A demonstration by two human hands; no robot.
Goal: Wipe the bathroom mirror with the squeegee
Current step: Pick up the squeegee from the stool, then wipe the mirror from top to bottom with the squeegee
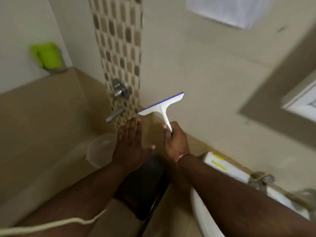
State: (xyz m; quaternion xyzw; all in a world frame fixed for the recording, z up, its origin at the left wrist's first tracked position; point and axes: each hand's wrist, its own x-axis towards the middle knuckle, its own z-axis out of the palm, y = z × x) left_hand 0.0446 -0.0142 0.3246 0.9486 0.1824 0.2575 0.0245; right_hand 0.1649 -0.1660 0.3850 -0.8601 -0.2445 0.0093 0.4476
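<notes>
A white squeegee point(162, 106) with a blue rubber edge is held upright in the middle of the view, its blade tilted up to the right in front of the beige wall tiles. My right hand point(174, 139) grips the lower end of its handle. My left hand point(130, 142) hovers flat just left of it, fingers straight and together, holding nothing. A framed pane point(306, 103) at the right edge may be the mirror; blur keeps me from telling.
A mosaic tile strip point(118, 48) runs down the wall with metal taps point(119, 90) on it. A green holder point(47, 55) hangs at the left. A clear bucket point(100, 149), a dark bin point(145, 187) and a white toilet point(227, 173) stand below.
</notes>
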